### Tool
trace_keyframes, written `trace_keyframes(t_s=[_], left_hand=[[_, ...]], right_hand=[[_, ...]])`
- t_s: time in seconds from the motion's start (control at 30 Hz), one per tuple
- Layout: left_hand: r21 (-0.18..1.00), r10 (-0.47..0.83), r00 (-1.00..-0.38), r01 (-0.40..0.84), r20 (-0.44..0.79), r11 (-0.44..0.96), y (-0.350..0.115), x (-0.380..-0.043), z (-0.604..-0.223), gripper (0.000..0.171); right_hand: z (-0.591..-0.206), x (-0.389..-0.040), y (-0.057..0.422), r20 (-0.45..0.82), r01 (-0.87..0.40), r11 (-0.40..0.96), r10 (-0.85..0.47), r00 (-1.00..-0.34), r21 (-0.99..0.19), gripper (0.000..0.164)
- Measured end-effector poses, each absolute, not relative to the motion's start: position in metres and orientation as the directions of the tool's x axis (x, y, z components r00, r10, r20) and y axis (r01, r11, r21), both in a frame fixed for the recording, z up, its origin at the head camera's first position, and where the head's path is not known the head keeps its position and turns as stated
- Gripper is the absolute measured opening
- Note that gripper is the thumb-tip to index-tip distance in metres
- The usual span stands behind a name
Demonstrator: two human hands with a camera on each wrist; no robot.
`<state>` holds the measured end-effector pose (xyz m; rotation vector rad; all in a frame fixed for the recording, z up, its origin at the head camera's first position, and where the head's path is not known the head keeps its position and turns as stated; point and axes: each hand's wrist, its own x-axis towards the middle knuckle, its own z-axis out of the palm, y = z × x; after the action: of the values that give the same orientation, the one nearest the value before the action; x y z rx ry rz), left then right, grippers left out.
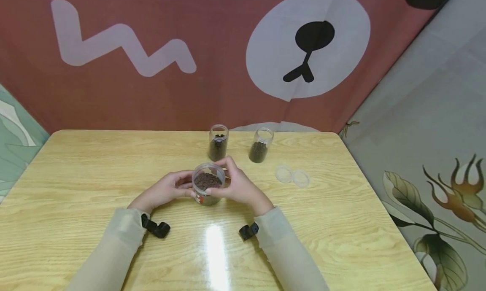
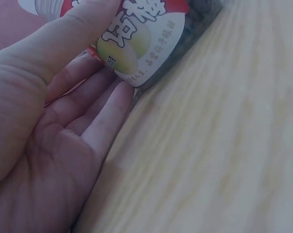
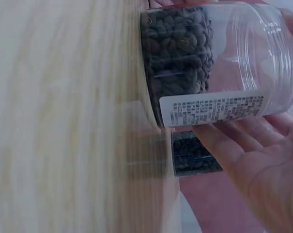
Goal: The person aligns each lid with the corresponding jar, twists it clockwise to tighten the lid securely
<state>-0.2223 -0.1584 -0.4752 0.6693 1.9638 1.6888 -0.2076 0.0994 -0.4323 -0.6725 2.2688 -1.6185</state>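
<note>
Jar of dark seeds sits between left grip and right grip, both curled round its sides; slimmer jars stand behind on the worktop.

The white sticker on the jar is too small and blurred to read

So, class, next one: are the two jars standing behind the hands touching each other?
Apart. The head view shows it plainly: a strip of bare tabletop separates the left rear jar from the right rear jar.
</note>
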Motion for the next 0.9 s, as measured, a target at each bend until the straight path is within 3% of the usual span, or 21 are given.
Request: trace_keyframes(t_s=[0.33, 0.6, 0.9], left_hand=[[0.993, 0.637, -0.771, 0.058, -0.023, 0.106, -0.157, -0.221, -0.476, 0.074], [0.992, 0.634, -0.773, 0.061, -0.024, 0.111, -0.156, -0.221, -0.478, 0.073], [0.993, 0.643, -0.765, 0.069, -0.007, 0.093, -0.158, -0.223, -0.479, 0.075]], right_hand=[[-0.432, -0.204, 0.096, 0.005, -0.187, 0.373, -0.438, -0.899, -0.909, 0.072], [-0.434, -0.210, 0.108, 0.047, -0.240, 0.270, -0.567, -0.822, -0.933, 0.091], [-0.432, -0.214, 0.113, 0.083, -0.257, 0.184, -0.638, -0.765, -0.949, 0.073]])
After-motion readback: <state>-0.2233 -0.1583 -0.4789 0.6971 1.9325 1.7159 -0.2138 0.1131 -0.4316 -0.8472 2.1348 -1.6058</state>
